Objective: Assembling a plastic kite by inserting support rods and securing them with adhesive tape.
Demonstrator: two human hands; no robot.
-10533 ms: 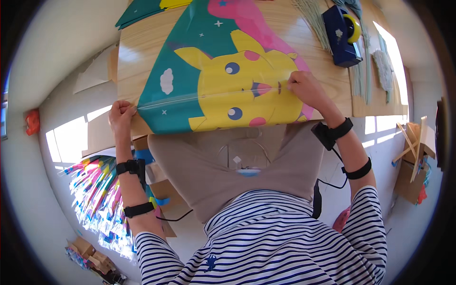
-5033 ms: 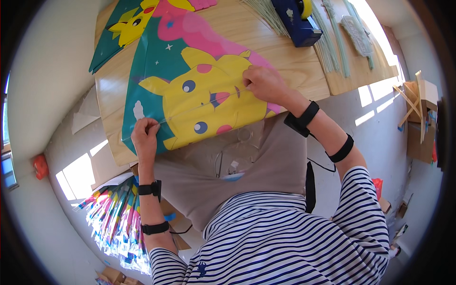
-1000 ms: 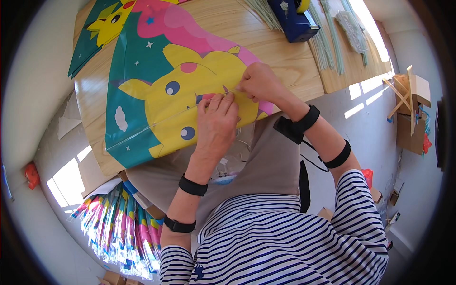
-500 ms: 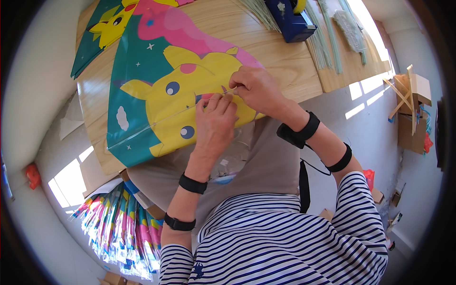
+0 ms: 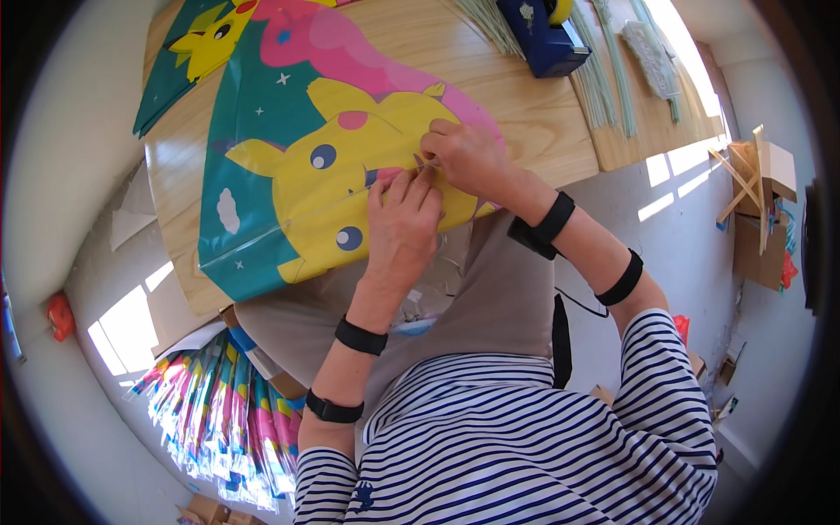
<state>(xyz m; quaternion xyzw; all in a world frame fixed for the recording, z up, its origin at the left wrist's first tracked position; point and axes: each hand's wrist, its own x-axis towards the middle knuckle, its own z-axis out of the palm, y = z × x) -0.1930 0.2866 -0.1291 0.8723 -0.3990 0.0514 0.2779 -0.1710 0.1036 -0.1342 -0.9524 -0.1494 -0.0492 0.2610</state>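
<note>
A kite sheet (image 5: 306, 188), printed with a yellow cartoon face on green and pink, lies across the table's near edge. A thin pale line, like a rod or seam, crosses the face toward my hands. My left hand (image 5: 404, 219) rests on the lower part of the face, its bent fingertips pressing and gripping the sheet near the printed mouth. Just right of it, my right hand (image 5: 468, 157) is closed in a pinch at the same line. What sits between the right fingertips is small and mostly hidden by the fingers.
At the table's back stands a blue tape dispenser (image 5: 547, 44). Bundles of thin pale rods (image 5: 595, 92) and a clear plastic bag (image 5: 649, 61) lie right of it. More printed sheets (image 5: 188, 66) are at far left. Packed colourful bundles (image 5: 219, 411) fan out below left; cardboard boxes (image 5: 759, 236) stand at right.
The left fingers have straightened somewhat and lie nearer the right hand. The right hand stays pinched at nearly the same spot. The whole view has shifted slightly.
</note>
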